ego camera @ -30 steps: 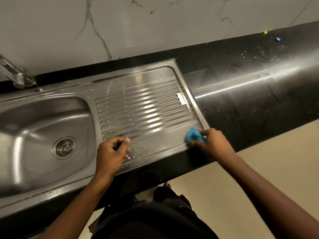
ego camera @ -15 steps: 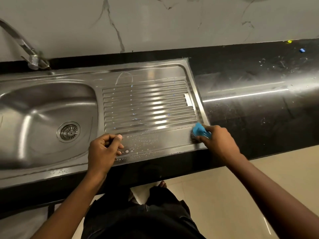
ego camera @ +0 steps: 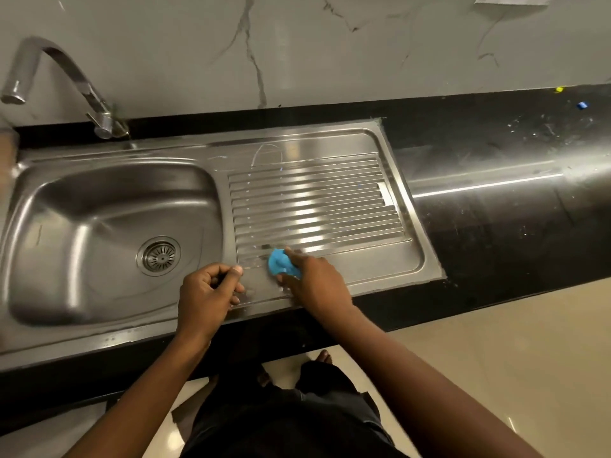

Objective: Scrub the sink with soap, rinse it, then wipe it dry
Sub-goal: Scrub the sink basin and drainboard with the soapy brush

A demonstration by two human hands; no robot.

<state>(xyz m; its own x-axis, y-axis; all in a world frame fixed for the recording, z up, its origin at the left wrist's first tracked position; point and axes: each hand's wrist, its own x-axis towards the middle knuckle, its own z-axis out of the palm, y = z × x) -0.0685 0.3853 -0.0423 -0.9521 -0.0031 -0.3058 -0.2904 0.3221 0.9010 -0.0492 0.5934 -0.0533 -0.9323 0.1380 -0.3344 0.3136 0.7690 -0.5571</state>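
Head view | right hand (ego camera: 317,279) grips blue scrubber (ego camera: 279,261) on sink (ego camera: 82,226) drainboard (ego camera: 363,269) | left hand (ego camera: 208,289) clenched, apparently empty | best scrubbed along ribs (ego camera: 314,213), pressing firmly.

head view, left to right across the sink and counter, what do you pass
faucet → drain → left hand → blue scrubber → right hand → black counter → yellow speck → blue speck
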